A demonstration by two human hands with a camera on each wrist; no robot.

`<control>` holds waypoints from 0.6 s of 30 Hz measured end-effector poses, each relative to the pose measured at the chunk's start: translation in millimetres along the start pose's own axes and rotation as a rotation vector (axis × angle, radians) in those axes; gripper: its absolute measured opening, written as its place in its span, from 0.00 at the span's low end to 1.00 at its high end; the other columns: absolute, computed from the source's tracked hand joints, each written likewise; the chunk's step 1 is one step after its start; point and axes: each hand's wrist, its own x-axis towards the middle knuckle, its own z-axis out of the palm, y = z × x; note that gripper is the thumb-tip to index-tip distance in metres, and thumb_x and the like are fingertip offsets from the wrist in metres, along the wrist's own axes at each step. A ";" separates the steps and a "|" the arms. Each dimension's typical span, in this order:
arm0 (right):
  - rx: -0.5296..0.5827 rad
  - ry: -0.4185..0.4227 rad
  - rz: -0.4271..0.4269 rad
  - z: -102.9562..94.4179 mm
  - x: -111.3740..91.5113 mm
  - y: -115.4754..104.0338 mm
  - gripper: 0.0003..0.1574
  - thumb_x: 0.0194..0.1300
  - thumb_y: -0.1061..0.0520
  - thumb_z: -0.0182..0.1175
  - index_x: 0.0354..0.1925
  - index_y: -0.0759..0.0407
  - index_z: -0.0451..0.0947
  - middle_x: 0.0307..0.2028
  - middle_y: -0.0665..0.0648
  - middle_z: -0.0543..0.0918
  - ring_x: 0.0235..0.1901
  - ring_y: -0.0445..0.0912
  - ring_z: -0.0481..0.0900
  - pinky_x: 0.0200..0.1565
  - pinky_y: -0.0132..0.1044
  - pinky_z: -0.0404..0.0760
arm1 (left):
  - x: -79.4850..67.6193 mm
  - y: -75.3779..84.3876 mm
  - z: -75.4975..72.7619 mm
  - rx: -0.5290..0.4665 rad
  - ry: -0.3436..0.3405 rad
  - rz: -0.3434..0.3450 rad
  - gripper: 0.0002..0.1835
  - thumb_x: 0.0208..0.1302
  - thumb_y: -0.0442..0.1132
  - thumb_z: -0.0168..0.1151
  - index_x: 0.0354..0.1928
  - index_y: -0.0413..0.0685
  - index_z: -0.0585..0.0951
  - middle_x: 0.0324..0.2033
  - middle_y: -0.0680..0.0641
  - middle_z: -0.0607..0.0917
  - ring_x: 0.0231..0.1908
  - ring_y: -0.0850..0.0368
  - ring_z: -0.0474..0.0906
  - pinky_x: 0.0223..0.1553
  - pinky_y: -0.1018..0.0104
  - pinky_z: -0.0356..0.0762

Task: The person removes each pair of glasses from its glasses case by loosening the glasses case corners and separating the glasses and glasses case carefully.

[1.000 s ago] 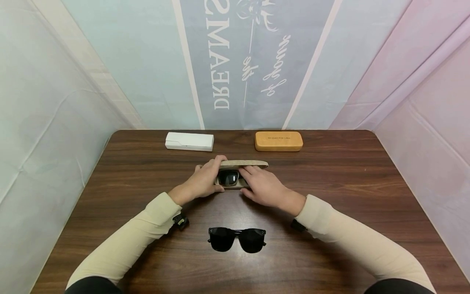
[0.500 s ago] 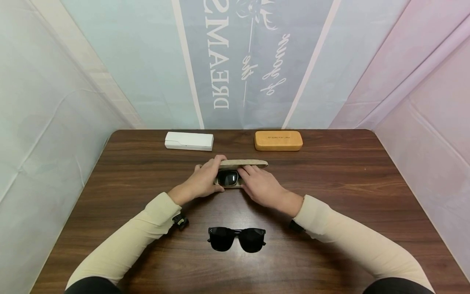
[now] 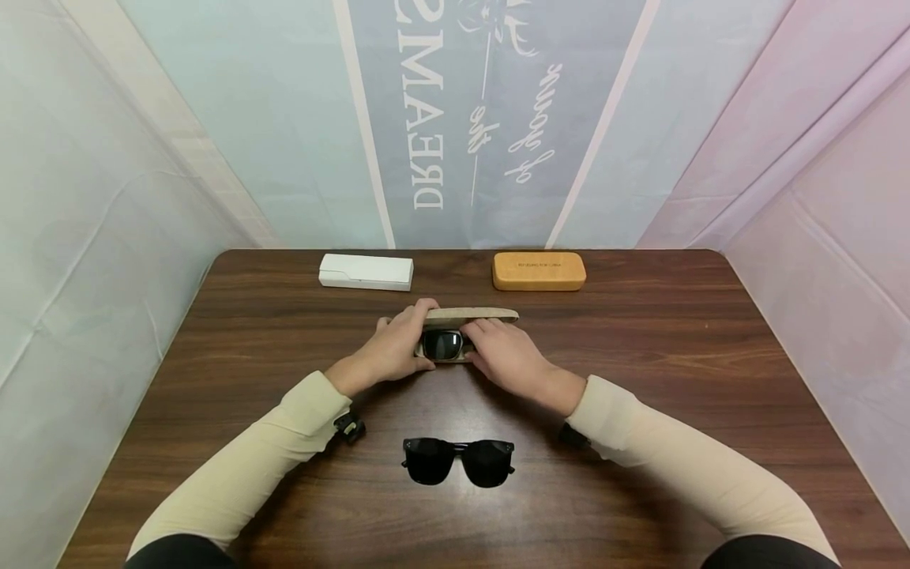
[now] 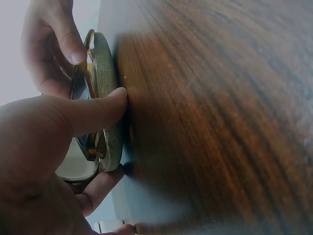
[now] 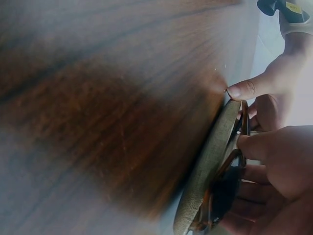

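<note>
A beige fabric-covered glasses case [image 3: 471,314] stands with its lid raised at the middle of the table. Tinted sunglasses with a brown frame [image 3: 442,344] sit at its opening; their dark lens [image 5: 227,193] shows beside the case's base [image 5: 210,152] in the right wrist view. My left hand [image 3: 393,348] grips the case's left end, thumb along the base's front and fingers behind. My right hand [image 3: 508,357] reaches under the lid and pinches the brown-framed sunglasses at the bridge, fingers partly hidden behind them. Black sunglasses [image 3: 458,462] lie nearer to me.
On the table's [image 3: 675,348] far side lie a white glasses case [image 3: 366,273] at left and a tan glasses case [image 3: 539,272] at right, both closed. A printed curtain [image 3: 483,118] hangs behind the table's back edge.
My right hand has shifted slightly left, and its thumb has moved up from the table in front of the case towards the sunglasses. My left hand and the case stay in place.
</note>
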 end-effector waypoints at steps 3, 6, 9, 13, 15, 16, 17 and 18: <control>0.050 0.033 0.007 1.0 0.0 0.3 0.16 0.68 0.57 0.68 0.51 0.61 0.78 0.42 0.57 0.84 0.42 0.51 0.82 0.41 0.45 0.82 | -0.3 -0.1 -0.2 -0.007 -0.005 0.000 0.51 0.54 0.43 0.81 0.73 0.49 0.56 0.62 0.41 0.76 0.62 0.46 0.74 0.57 0.38 0.63; 0.096 0.062 0.010 1.5 0.4 0.4 0.12 0.68 0.59 0.68 0.48 0.59 0.78 0.37 0.55 0.84 0.38 0.50 0.82 0.36 0.44 0.82 | -0.8 0.4 -0.9 -0.016 -0.010 -0.004 0.51 0.55 0.43 0.81 0.73 0.48 0.56 0.62 0.41 0.76 0.61 0.46 0.74 0.57 0.38 0.63; 0.124 0.071 0.020 0.2 0.9 -0.3 0.11 0.69 0.60 0.67 0.47 0.59 0.78 0.36 0.54 0.85 0.37 0.50 0.83 0.34 0.44 0.82 | -0.7 0.7 -1.0 -0.016 -0.012 -0.005 0.51 0.55 0.43 0.80 0.73 0.48 0.56 0.62 0.41 0.76 0.61 0.46 0.74 0.57 0.38 0.63; 0.138 0.075 0.034 -1.0 1.2 -1.6 0.10 0.69 0.60 0.67 0.46 0.59 0.78 0.34 0.54 0.85 0.35 0.49 0.82 0.33 0.44 0.81 | -0.8 0.9 -1.4 -0.008 -0.014 -0.007 0.51 0.55 0.43 0.80 0.74 0.48 0.56 0.61 0.41 0.76 0.61 0.45 0.74 0.58 0.38 0.63; 0.141 0.074 0.035 -1.5 1.2 -2.0 0.09 0.69 0.61 0.66 0.46 0.59 0.78 0.33 0.54 0.84 0.34 0.49 0.82 0.32 0.44 0.81 | -0.8 0.8 -1.2 -0.005 -0.014 -0.007 0.51 0.55 0.43 0.80 0.74 0.48 0.56 0.61 0.40 0.76 0.62 0.45 0.74 0.58 0.38 0.63; 0.142 0.073 0.036 -1.7 1.1 -2.1 0.09 0.69 0.61 0.66 0.46 0.59 0.78 0.32 0.54 0.84 0.33 0.49 0.81 0.31 0.44 0.81 | -0.9 0.8 -1.1 -0.006 -0.013 -0.007 0.51 0.55 0.43 0.80 0.74 0.48 0.56 0.61 0.40 0.76 0.62 0.45 0.74 0.58 0.38 0.63; 0.142 0.072 0.037 -1.9 0.9 -2.1 0.09 0.69 0.61 0.66 0.45 0.59 0.78 0.32 0.54 0.84 0.33 0.49 0.81 0.31 0.44 0.80 | -0.7 0.7 -0.7 -0.007 -0.010 -0.005 0.51 0.55 0.43 0.80 0.73 0.48 0.56 0.61 0.40 0.76 0.62 0.45 0.74 0.58 0.38 0.63; 0.143 0.071 0.039 -2.1 0.7 -2.0 0.09 0.69 0.61 0.67 0.45 0.59 0.78 0.32 0.54 0.84 0.32 0.49 0.81 0.31 0.44 0.80 | -0.6 0.7 -0.4 -0.007 -0.008 -0.002 0.51 0.55 0.43 0.81 0.73 0.48 0.56 0.61 0.40 0.76 0.62 0.45 0.74 0.58 0.38 0.64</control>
